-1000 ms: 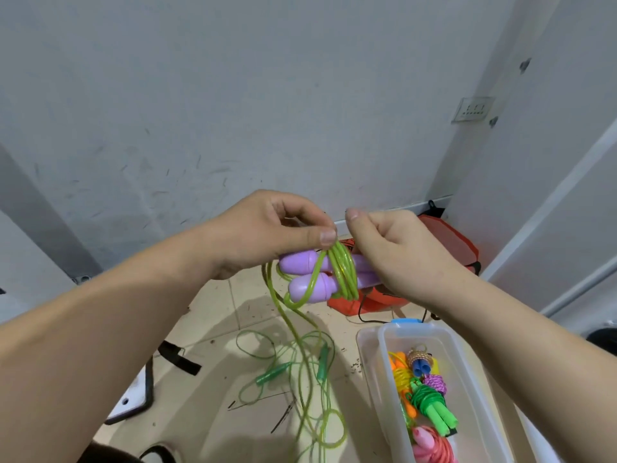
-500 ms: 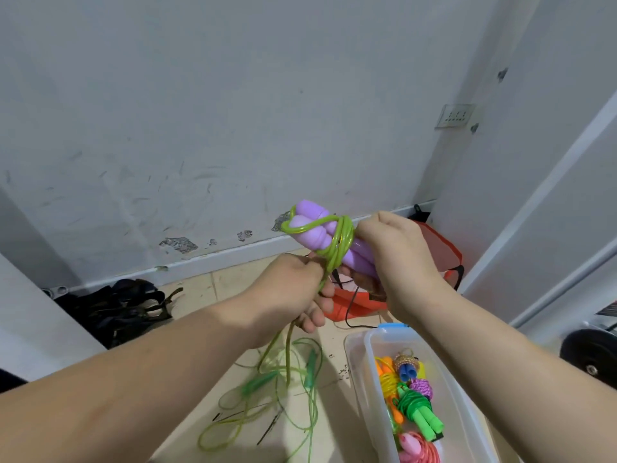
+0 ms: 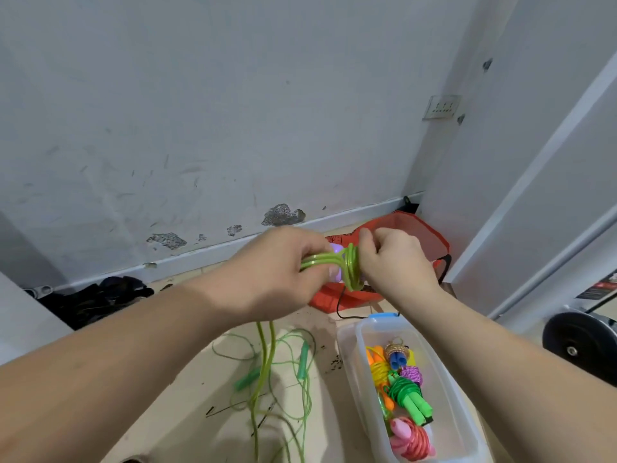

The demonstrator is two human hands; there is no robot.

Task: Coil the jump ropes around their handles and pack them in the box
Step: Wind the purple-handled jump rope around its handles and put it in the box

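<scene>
My right hand (image 3: pixel 392 262) grips the two purple handles (image 3: pixel 335 248), which show only as a sliver between my hands. Several turns of light green rope (image 3: pixel 352 269) are wound round them. My left hand (image 3: pixel 273 272) grips the green rope strands just left of the coil, and the loose rope hangs down from it to the floor (image 3: pixel 263 369). A clear plastic box (image 3: pixel 354 362) stands on the floor at lower right. It holds several coiled ropes: orange-yellow, blue-handled, purple, green (image 3: pixel 409 397) and pink (image 3: pixel 412 439).
Another thin green rope with green handles (image 3: pixel 303 357) lies loose on the floor left of the box. A red bag (image 3: pixel 400 228) sits against the wall behind my hands. Black straps (image 3: pixel 96 295) lie at the left, a black wheel (image 3: pixel 577 342) at the right.
My left hand has come up from below the handles and now pulls the rope level to the left. The handles, tilted upward before, are almost hidden between my hands.
</scene>
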